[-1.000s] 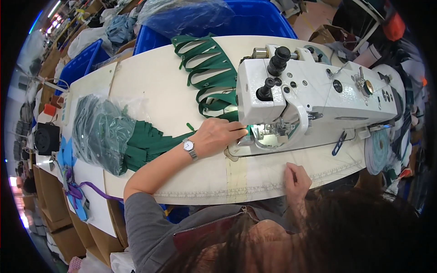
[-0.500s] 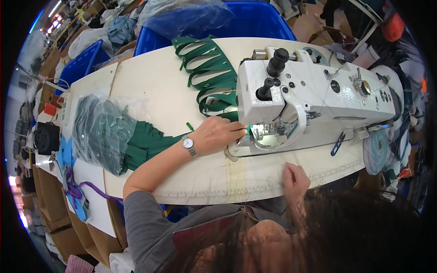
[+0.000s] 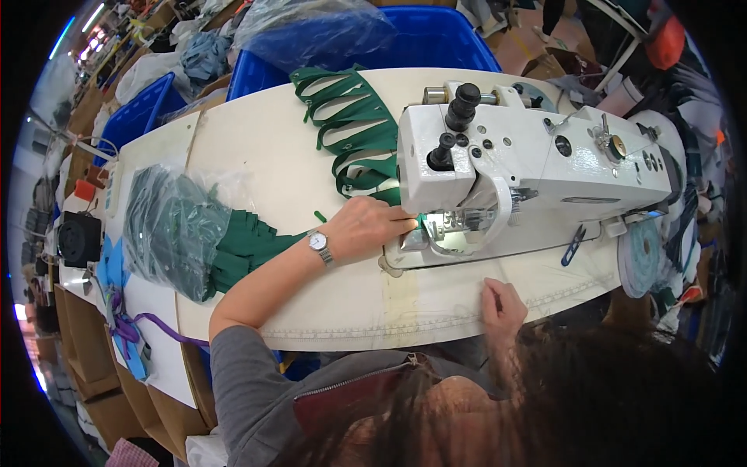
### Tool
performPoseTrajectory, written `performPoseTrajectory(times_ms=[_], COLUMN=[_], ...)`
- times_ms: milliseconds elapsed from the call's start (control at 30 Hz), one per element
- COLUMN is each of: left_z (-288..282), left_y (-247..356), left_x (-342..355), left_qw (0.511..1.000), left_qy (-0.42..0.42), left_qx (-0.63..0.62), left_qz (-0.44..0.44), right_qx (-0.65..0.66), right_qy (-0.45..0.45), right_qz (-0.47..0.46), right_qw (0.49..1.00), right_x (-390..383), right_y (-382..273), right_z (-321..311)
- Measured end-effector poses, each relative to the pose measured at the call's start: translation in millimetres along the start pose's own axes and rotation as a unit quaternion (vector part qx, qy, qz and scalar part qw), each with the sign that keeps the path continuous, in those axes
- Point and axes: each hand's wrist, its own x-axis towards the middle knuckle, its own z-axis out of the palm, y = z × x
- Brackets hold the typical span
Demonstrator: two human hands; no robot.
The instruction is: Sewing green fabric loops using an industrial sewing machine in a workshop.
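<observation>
My left hand [image 3: 369, 228] pinches the end of a green fabric strap [image 3: 422, 221] beside the lit needle area of a white sewing machine [image 3: 537, 152]. A watch is on that wrist. Looped behind the machine head lies a chain of green straps [image 3: 346, 117], bunched in folds. To the left, a pile of green strips [image 3: 247, 253] spills out of a clear plastic bag [image 3: 167, 226], and one strip runs toward my left forearm. My right hand [image 3: 502, 306] rests at the table's front edge, fingers curled in, with nothing visible in it.
Small blue thread snips [image 3: 574, 246] lie on the pale table [image 3: 257, 148] by the machine. Blue bins [image 3: 436, 35] stand behind it. Purple and blue ribbons [image 3: 128, 335] hang at the left, above cardboard boxes [image 3: 89, 342]. A printed ruler scale [image 3: 436, 323] runs along the front edge.
The whole view has shifted very slightly. Both hands, the strap and the machine otherwise keep the same places relative to each other.
</observation>
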Motion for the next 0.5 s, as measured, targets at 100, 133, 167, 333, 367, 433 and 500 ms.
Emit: performPoseTrajectory(times_ms=[100, 133, 167, 333, 367, 433, 500], left_z=[5, 5, 5, -7, -12, -26, -33], left_y=[-7, -10, -10, 0, 6, 22, 28], left_x=[0, 0, -1, -10, -14, -25, -37], left_qw=[1.0, 1.0, 0.999, 0.994, 0.987, 0.969, 0.812], left_qy=[0.014, 0.004, -0.007, -0.012, 0.01, 0.063, 0.099], left_qx=[0.015, 0.023, 0.031, 0.066, 0.085, -0.106, -0.464], left_qz=[0.008, -0.006, -0.02, -0.086, -0.134, -0.214, -0.34], right_qx=[0.003, 0.005, 0.007, 0.01, 0.013, 0.103, 0.256], right_qy=[0.011, 0.012, 0.012, 0.0, -0.011, -0.038, -0.117], right_qz=[0.001, -0.001, -0.002, 0.017, 0.026, 0.071, 0.132], right_qw=[1.0, 1.0, 1.0, 1.0, 1.0, 0.991, 0.95], right_x=[-1, -2, -3, -6, -7, -8, -3], right_y=[-1, 0, -1, 1, 1, -7, -32], right_z=[0, 0, 0, 1, 1, 8, 26])
